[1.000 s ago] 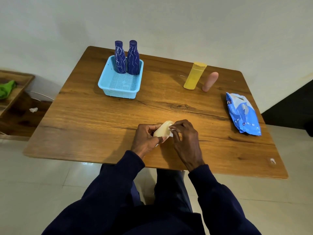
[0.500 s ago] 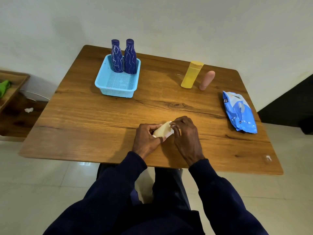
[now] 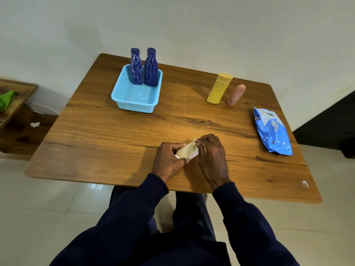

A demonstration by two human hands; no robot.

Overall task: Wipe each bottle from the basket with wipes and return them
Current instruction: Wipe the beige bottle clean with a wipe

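A small cream bottle (image 3: 185, 151) lies tilted between my hands over the near middle of the wooden table (image 3: 115, 135). My left hand (image 3: 168, 160) grips its lower end. My right hand (image 3: 211, 152) pinches a white wipe (image 3: 196, 143) against its upper end. A light blue basket (image 3: 123, 96) stands at the far left with two dark blue bottles (image 3: 136, 67) (image 3: 151, 68) upright at its back. A yellow bottle (image 3: 219, 88) and a pink bottle (image 3: 236, 95) stand upright at the far right.
A blue pack of wipes (image 3: 271, 131) lies near the table's right edge. A low wooden shelf (image 3: 17, 104) with a green cloth (image 3: 6, 98) stands to the left of the table. A crumpled white scrap (image 3: 35, 124) lies on it.
My right hand has shifted a little along the cream bottle's upper end with the wipe. The camera view has drifted slightly; the other bottles and the basket stay put.
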